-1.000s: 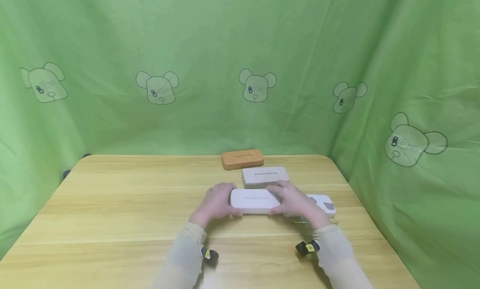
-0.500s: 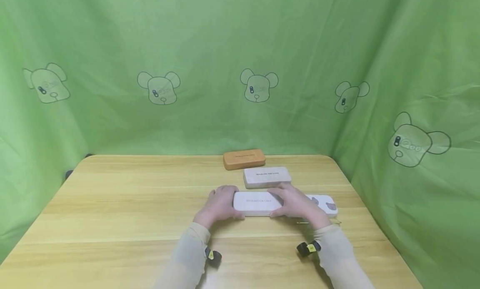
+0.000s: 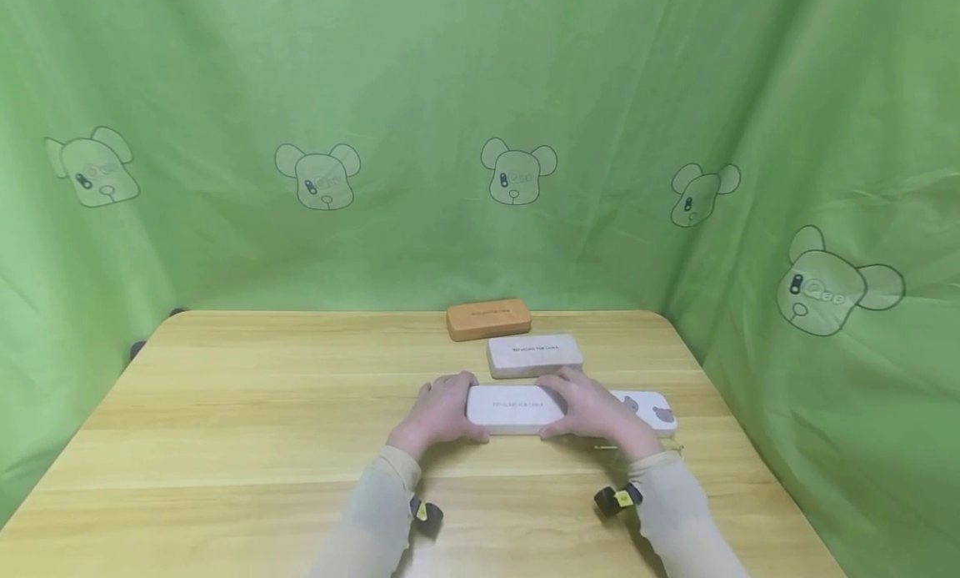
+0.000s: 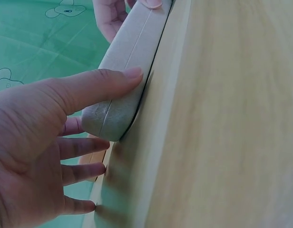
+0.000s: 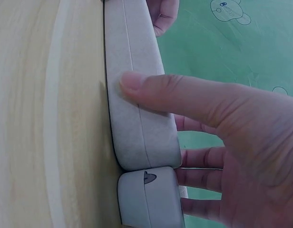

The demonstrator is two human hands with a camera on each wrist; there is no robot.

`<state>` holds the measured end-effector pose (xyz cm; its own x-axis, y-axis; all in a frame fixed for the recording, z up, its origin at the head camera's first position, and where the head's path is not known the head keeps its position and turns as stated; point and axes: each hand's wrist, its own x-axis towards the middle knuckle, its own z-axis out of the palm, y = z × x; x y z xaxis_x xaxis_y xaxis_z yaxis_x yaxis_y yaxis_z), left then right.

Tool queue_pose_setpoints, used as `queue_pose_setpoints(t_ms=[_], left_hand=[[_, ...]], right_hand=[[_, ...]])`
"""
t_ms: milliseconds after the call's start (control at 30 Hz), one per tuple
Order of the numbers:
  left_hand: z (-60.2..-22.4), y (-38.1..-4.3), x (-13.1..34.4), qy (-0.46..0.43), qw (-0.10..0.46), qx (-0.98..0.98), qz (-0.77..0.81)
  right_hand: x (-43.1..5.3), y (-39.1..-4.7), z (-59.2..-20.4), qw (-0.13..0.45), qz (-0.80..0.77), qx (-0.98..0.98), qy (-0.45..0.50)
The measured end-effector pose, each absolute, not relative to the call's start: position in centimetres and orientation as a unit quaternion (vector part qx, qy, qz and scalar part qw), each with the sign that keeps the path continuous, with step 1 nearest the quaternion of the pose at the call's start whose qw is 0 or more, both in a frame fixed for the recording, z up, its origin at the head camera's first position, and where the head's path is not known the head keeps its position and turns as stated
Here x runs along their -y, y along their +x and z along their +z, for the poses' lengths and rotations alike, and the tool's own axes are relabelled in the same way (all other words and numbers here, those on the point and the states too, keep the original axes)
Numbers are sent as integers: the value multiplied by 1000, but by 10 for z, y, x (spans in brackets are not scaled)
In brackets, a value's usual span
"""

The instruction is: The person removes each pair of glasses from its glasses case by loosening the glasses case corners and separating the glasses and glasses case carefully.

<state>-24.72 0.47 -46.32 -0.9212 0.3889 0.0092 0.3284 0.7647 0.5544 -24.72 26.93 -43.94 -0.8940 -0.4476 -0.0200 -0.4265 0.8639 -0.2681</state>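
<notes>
A pale glasses case [image 3: 513, 407] with faint lettering on its lid lies lengthwise on the table, both hands on it. At its left end, the left hand [image 3: 441, 407] pinches it, thumb on the front side and index finger at the back; its other fingers are spread past the end in the left wrist view. The right hand [image 3: 588, 407] grips the right end, its thumb [image 5: 151, 92] pressed along the seam. Against that end sits a white glasses case with bear prints [image 3: 651, 411], partly hidden by the right hand.
Behind the held case stands a light grey case [image 3: 534, 357], and an orange-brown case [image 3: 489, 319] is farther back near the green curtain [image 3: 420, 244]. A thin gold-coloured frame-like thing [image 3: 671, 446] shows beside the right wrist, mostly covered. Wood tabletop [image 3: 247, 428] extends to the left.
Both hands have brought the pale case slightly down and toward the person, beside the bear-print case. In the last half second hands and case have barely moved.
</notes>
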Motion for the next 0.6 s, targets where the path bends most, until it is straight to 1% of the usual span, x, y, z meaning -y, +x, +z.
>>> queue_pose_setpoints(t_ms=[300, 600], left_hand=[[-460, -243, -2, 185, 74, -931, 305], [-468, -238, -6, 142, 66, -925, 346]], right_hand=[[-271, -244, -435, 36, -146, -956, -253], [-258, -239, -428, 8, -145, -953, -266]])
